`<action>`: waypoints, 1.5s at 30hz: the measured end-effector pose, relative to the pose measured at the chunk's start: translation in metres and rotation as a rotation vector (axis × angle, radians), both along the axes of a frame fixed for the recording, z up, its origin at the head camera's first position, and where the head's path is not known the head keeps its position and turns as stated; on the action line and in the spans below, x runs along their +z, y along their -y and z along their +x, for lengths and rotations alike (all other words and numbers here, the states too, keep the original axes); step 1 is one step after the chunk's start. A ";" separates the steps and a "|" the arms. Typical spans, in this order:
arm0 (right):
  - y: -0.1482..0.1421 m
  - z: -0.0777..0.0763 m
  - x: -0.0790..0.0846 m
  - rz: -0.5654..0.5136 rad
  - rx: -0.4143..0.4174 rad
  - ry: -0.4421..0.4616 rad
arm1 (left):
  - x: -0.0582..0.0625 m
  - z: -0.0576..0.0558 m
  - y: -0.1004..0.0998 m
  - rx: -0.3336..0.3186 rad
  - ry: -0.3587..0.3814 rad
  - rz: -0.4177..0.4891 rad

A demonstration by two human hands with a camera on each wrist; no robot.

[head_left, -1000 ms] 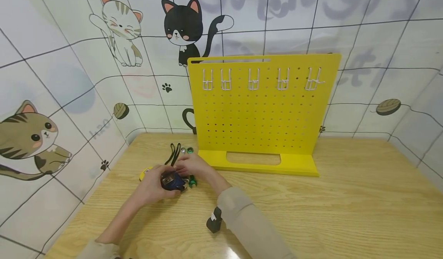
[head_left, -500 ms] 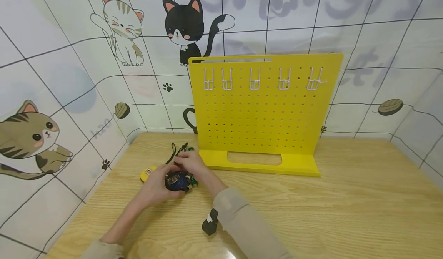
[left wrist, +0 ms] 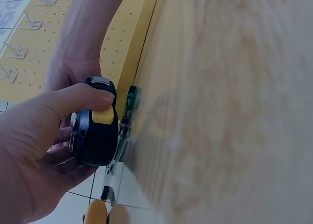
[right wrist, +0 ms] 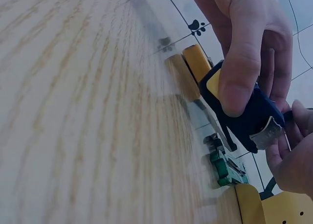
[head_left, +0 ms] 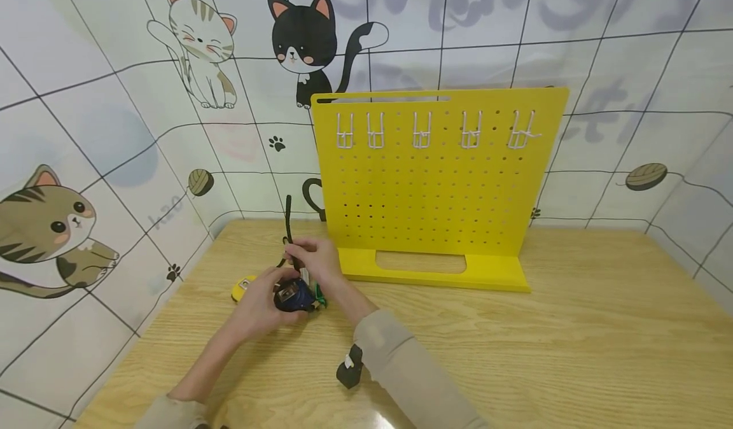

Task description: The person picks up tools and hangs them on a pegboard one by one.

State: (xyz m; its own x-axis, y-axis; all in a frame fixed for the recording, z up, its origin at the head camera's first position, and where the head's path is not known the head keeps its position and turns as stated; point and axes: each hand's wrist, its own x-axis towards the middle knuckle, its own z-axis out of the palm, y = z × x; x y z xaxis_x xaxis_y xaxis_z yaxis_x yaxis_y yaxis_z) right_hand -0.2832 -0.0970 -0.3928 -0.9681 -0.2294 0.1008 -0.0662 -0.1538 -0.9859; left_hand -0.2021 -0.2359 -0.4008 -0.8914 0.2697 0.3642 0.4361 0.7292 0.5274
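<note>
A dark blue tape measure (head_left: 294, 295) with a yellow button is gripped in my left hand (head_left: 260, 308), low at the left of the table. In the left wrist view the thumb lies on the yellow button of the tape measure (left wrist: 98, 141). My right hand (head_left: 317, 267) is just behind it and pinches its black wrist strap (head_left: 289, 216), whose end stands up. The metal hook (right wrist: 268, 133) of the tape shows in the right wrist view. Green wrenches (head_left: 321, 295) lie partly hidden behind the tape measure. Left of it lies a yellow-handled tool (head_left: 243, 286).
A yellow pegboard (head_left: 424, 187) stands at the back of the wooden table (head_left: 515, 352), with several white wire hooks (head_left: 422, 133) along its top. A small black device (head_left: 350, 366) sits at the right cuff. A cat-patterned sheet (head_left: 601, 130) covers the walls.
The right hand has taken hold of the strap and pulled its end upright. The left hand and the tape measure have shifted slightly to the right.
</note>
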 end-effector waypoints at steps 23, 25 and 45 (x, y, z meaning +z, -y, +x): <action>-0.027 -0.002 0.026 -0.096 -0.091 -0.185 | 0.015 -0.012 -0.024 -0.042 -0.045 0.125; -0.030 -0.002 0.029 -0.104 -0.099 -0.186 | 0.017 -0.013 -0.027 -0.044 -0.057 0.132; -0.060 -0.014 0.053 -0.172 -0.220 -0.235 | 0.029 -0.021 -0.057 -0.056 -0.130 0.198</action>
State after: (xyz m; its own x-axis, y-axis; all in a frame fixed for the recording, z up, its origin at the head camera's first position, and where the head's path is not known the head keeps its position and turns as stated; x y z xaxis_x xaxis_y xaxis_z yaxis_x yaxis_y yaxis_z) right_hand -0.2969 -0.0367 -0.3401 -0.9383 0.0218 0.3452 -0.3377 -0.2733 -0.9007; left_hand -0.2234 -0.1790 -0.3719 -0.8190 0.2293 0.5260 0.5468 0.5897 0.5944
